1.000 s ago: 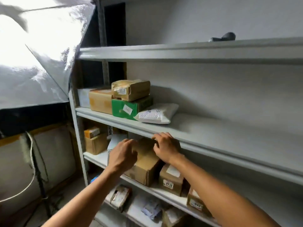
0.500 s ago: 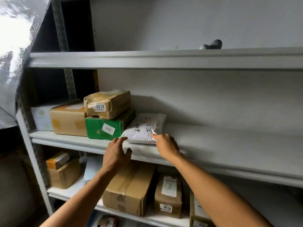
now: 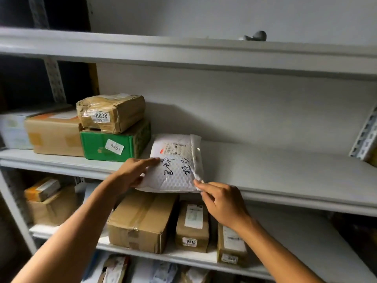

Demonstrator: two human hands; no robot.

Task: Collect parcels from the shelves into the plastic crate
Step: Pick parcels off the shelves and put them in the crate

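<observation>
Parcels fill the grey shelves, and the one in hand is the white padded mailer [image 3: 176, 166], which lies on the middle shelf [image 3: 285, 180] just beside the green box [image 3: 114, 146], with its near edge hanging over the front lip. The left hand [image 3: 130, 174] holds the mailer's left edge, fingers laid across the top face and the thumb hidden below, so I judge it a light grip. The right hand [image 3: 222, 201] pinches the near right corner between thumb and fingertips. To do this step well, I think both hands should draw the mailer straight toward the person and support it from below, because a soft bag held by one corner can sag or slip. It should also stay clear of the green box and the taped brown parcel [image 3: 111, 112] on top. The plastic crate is not in view.
</observation>
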